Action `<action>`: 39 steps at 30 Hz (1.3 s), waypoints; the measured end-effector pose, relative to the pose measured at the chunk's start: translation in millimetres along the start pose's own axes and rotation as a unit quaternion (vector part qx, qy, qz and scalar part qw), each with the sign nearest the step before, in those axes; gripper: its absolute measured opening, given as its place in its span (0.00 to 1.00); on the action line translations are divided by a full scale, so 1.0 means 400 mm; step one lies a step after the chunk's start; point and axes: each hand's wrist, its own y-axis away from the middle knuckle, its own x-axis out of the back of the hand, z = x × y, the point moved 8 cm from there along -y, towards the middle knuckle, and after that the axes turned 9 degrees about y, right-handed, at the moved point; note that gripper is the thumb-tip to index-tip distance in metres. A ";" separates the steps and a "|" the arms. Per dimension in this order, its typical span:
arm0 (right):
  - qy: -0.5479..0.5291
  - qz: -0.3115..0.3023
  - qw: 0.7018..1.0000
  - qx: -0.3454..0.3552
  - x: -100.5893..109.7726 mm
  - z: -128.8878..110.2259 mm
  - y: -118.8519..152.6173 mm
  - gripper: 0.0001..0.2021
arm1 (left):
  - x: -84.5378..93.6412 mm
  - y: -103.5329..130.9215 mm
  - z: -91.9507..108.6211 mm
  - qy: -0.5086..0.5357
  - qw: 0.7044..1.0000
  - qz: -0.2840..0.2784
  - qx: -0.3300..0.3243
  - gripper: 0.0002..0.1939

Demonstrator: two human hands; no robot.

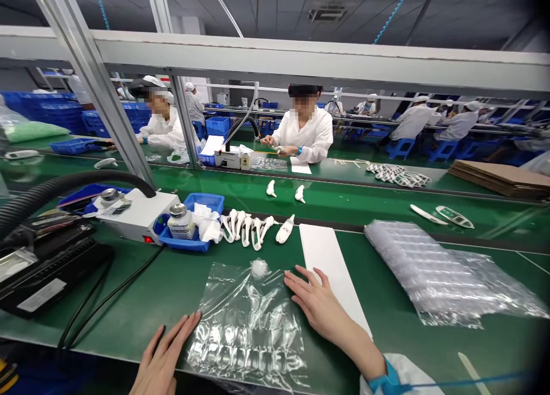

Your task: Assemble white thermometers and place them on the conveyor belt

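A clear plastic bag with a row of moulded pockets (249, 332) lies flat on the green bench in front of me. My left hand (165, 349) rests at its left edge, fingers stretched out. At its upper right edge my right hand (318, 303) lies with fingers spread, partly over a white paper sheet (329, 263). Neither hand grips anything. A small white clump (259, 268) sits at the top of the bag; I cannot tell what it is. Beyond it, several white curved plastic parts (246, 230) stand in a row beside a white handheld device body (285, 229).
To the right lies a stack of clear pocketed plastic (429, 275). At left are a blue tray (184, 243) with a bottle (181, 220), a white box (137, 212) with a black hose, and cables. Across the green conveyor (344, 197), a co-worker (303, 129) handles a part.
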 end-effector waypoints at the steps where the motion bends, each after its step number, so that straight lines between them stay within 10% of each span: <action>1: -0.002 -0.001 1.000 0.002 -0.004 0.007 -0.008 0.19 | 0.002 -0.001 0.002 0.012 1.000 0.002 0.001 0.40; 17: -0.074 0.052 0.996 -0.005 0.027 0.019 -0.019 0.13 | 0.024 -0.031 -0.094 0.218 0.964 -0.037 0.145 0.34; 25: -0.101 0.096 0.990 -0.030 0.005 0.054 -0.078 0.13 | 0.011 -0.211 -0.053 0.226 0.971 -0.015 0.073 0.20; 39: -0.086 0.092 0.992 0.016 -0.013 0.050 -0.051 0.20 | 0.012 -0.212 -0.056 0.207 0.975 0.033 0.069 0.19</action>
